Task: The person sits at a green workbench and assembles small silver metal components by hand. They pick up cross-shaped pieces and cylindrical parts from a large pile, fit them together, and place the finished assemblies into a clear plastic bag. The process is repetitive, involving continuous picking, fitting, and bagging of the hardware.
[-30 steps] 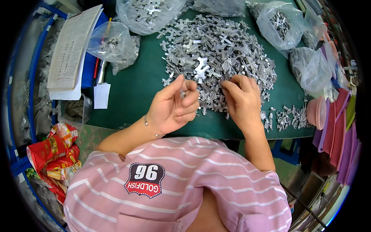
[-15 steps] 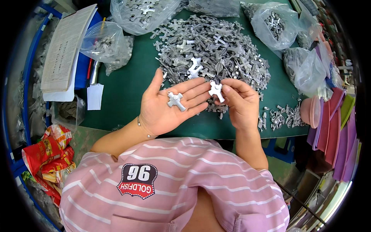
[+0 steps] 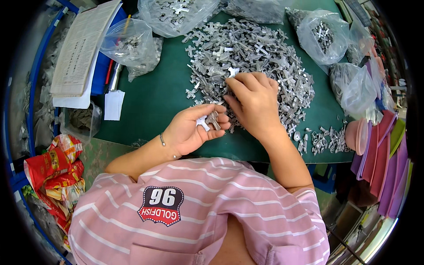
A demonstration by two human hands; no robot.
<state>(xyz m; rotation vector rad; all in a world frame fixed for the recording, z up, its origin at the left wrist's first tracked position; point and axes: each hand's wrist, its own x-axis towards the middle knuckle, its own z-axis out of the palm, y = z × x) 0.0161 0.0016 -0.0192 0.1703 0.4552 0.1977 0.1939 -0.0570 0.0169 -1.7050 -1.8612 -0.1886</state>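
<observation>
My left hand [image 3: 187,130] is cupped palm-up near the table's front, its fingers curled around cross pendants. One pendant [image 3: 202,122] is pale and bright; another [image 3: 213,119] beside it is darker grey. My right hand [image 3: 255,104] is palm-down on the near side of a large heap of grey metal pendants [image 3: 285,75]. Its thumb and forefinger are apart, their tips at the heap. A bright pendant [image 3: 232,71] lies just beyond those fingertips. The right palm and the pieces beneath it are hidden.
A green table [image 3: 172,84] bears the heap. Clear bags of metal parts [image 3: 132,46] stand around it, others [image 3: 324,37] at the far right. Small parts [image 3: 329,139] lie front right by a pink cup [image 3: 353,134]. Papers [image 3: 79,57] and a plastic tub [image 3: 81,121] are left.
My left hand has curled from flat around the pendants, now two or more. My right hand, which held a bright cross pendant, has moved onto the heap. The view has shifted slightly.
</observation>
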